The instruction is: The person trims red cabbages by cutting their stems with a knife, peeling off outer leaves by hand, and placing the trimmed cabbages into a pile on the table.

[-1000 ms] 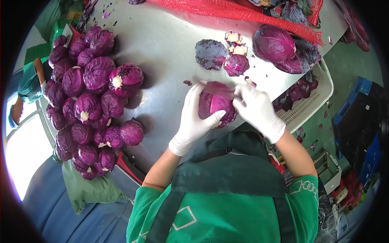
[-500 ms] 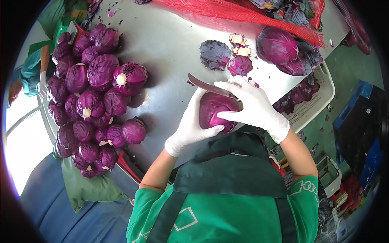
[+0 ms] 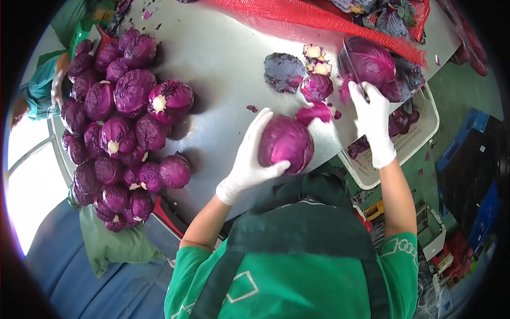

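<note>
My left hand (image 3: 252, 157), in a white glove, grips the left side of a smooth purple cabbage (image 3: 287, 144) at the table's near edge. To its right my right hand (image 3: 372, 114), also gloved, holds a knife (image 3: 351, 61) with the blade pointing up and away. A loose purple leaf (image 3: 314, 112) lies just beyond the held cabbage, and another leaf piece (image 3: 345, 90) is beside the knife. Cut pale stem pieces (image 3: 314, 52), a dark outer leaf (image 3: 284, 73) and a small purple piece (image 3: 317, 87) lie farther back.
Several purple cabbages (image 3: 135, 91) are heaped on the left of the metal table (image 3: 223, 53). A large cabbage (image 3: 369, 59) sits back right by a red mesh bag (image 3: 297, 20). A white crate (image 3: 366, 178) stands below the right edge. Another person's arm (image 3: 57, 80) shows far left.
My right hand has left the held cabbage and moved right with the knife, which now points away. Purple leaf pieces now lie beyond the cabbage. My left hand keeps its grip.
</note>
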Available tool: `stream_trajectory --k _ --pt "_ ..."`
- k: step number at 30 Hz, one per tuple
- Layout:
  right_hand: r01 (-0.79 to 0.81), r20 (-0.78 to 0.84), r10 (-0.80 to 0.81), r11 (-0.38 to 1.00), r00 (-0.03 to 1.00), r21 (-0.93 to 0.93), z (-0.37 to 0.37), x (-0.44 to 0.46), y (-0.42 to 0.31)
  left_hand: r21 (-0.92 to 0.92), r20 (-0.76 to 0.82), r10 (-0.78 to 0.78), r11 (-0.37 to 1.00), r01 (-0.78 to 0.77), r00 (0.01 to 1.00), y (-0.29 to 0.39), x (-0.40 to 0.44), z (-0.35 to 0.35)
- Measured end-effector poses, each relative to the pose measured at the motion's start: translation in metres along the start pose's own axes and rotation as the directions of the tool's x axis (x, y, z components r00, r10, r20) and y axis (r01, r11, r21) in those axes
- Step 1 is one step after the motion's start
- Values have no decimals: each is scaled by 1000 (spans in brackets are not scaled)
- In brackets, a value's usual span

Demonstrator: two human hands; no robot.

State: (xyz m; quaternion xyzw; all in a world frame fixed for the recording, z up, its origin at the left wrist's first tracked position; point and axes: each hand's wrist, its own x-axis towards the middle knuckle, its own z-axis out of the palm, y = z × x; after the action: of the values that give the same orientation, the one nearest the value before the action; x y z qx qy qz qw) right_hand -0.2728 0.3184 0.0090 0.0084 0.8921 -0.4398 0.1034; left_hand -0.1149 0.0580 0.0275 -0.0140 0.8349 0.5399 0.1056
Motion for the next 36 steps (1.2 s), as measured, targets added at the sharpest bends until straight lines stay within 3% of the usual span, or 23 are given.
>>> stream_trajectory --k 1,4,6,9,10,11,12,14,15,16,18,21,22,24,27,30,31,36 --pt "32 74 -38 996 997 83 4 -24 -3 -103 -41 -59 993 55 997 -5 -5 4" --pt "156 299 -219 962 929 222 12 -75 -36 22 -136 -57 998 60 989 11 -9 6" --pt "91 372 -157 978 915 188 23 -90 -39 132 -106 -59 989 73 993 19 -12 6" --pt "145 405 -174 984 898 102 21 -88 -37 437 -86 31 899 10 996 35 -10 3" --pt "183 407 -199 980 892 78 18 -88 -38 394 -54 87 917 -59 995 34 -7 3" --pt "361 340 -337 933 878 -6 18 -90 -40 344 -25 143 930 -126 989 31 0 4" --pt "429 342 -374 898 862 -99 17 -93 -37 291 -2 202 937 -192 979 30 4 5" --pt "544 355 -441 791 824 -280 15 -99 -28 256 -32 151 957 -138 988 29 2 8" --pt "524 259 -463 805 848 -278 14 -95 -25 239 -44 126 965 -112 991 29 1 9" --pt "443 231 -387 846 893 -296 11 -86 -12 222 -56 99 971 -84 993 28 0 9" --pt "75 276 7 955 961 -288 14 -59 23 313 -17 93 946 -83 995 28 -3 2" --pt "212 177 -168 940 970 -269 32 -62 35 380 41 30 924 -43 999 35 -8 -2" --pt "172 130 -155 976 979 -137 29 -63 11 376 31 67 924 -74 997 33 -9 -2" --pt "370 221 -342 924 913 -101 16 -68 -35 362 28 137 922 -138 990 29 -14 0" --pt "456 395 -414 890 820 -14 26 -65 -43 331 59 128 933 -141 990 29 -13 1" --pt "470 546 -361 880 756 -70 25 -57 -44 315 89 140 935 -161 986 31 -10 -2" --pt "506 506 -420 862 753 -36 24 -58 -44 316 104 136 935 -162 985 32 -11 -4" --pt "458 644 -327 888 691 -41 18 -54 -54 353 152 137 917 -183 979 35 -10 -2"
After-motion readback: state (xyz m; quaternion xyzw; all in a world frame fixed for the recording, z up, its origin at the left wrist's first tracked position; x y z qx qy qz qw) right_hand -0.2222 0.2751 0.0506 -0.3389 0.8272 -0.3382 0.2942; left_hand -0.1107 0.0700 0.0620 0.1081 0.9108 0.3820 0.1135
